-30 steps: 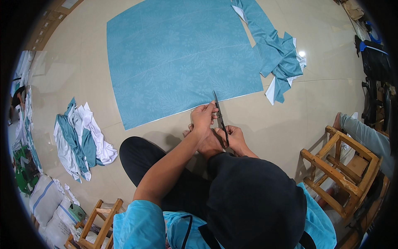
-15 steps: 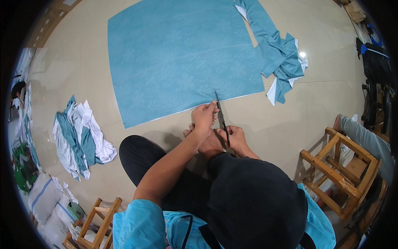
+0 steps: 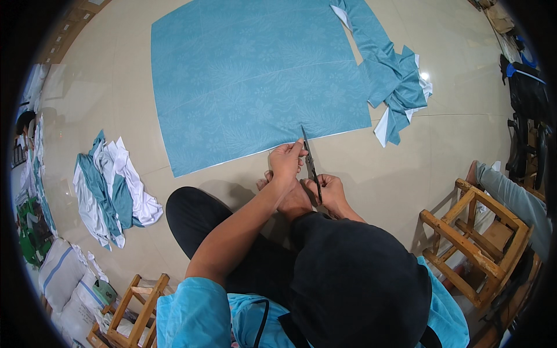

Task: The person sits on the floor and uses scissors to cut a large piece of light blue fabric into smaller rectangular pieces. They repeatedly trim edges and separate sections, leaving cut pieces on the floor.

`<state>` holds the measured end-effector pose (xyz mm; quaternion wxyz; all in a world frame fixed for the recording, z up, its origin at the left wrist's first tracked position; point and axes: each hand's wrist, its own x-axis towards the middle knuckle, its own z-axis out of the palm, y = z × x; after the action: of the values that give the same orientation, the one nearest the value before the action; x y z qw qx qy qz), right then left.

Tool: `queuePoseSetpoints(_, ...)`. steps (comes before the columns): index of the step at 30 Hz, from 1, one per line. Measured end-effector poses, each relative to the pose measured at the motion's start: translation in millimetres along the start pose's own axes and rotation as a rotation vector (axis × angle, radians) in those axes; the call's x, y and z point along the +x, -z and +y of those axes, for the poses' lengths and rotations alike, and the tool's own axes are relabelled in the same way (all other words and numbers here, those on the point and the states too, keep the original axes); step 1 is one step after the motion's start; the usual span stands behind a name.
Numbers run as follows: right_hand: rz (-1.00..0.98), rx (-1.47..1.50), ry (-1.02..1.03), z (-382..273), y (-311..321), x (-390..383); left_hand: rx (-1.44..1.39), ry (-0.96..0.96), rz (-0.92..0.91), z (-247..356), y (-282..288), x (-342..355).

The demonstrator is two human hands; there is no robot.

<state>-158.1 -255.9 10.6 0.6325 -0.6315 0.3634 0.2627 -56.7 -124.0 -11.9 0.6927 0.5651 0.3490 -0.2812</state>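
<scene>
A large teal patterned fabric sheet [image 3: 243, 81] lies on the floor, its near edge slightly rippled by my hands. My left hand [image 3: 284, 162] has its fingers closed at that edge, pinching the cloth beside the scissor blades. My right hand [image 3: 329, 194] grips the handles of black scissors [image 3: 308, 153], whose tips point away from me over the fabric. A bare foot [image 3: 293, 200] rests just under my hands. Crumpled teal and white offcuts [image 3: 394, 81] adjoin the sheet's right side.
A pile of white and teal cloth [image 3: 113, 185] lies left. Wooden stools stand lower left [image 3: 136, 304] and right [image 3: 464, 232], the latter beside another person's leg [image 3: 516, 194]. White sacks [image 3: 61, 269], cardboard boxes [image 3: 72, 20] and a black chair [image 3: 522, 98] line the edges.
The view has shifted very slightly. Both hands and the scissors keep much the same position on the fabric edge.
</scene>
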Motion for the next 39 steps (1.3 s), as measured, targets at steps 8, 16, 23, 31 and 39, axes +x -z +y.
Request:
queuePoseSetpoints(8, -0.012, 0.014, 0.004, -4, 0, -2, -0.038, -0.008, 0.009, 0, 0, -1)
queuePoseSetpoints(16, -0.021, 0.031, -0.01, -17, -2, 5, -0.097, -0.037, 0.02, -5, 3, -2)
queuePoseSetpoints(23, -0.029, 0.038, 0.011, -27, -5, 13, -0.089, -0.078, -0.008, -12, 7, 4)
queuePoseSetpoints(31, -0.01, 0.008, 0.031, -30, -8, 19, -0.111, -0.073, -0.036, -16, 10, 5)
queuePoseSetpoints(39, -0.001, 0.048, 0.018, -28, -10, 21, -0.108, -0.07, -0.027, -17, 9, 7)
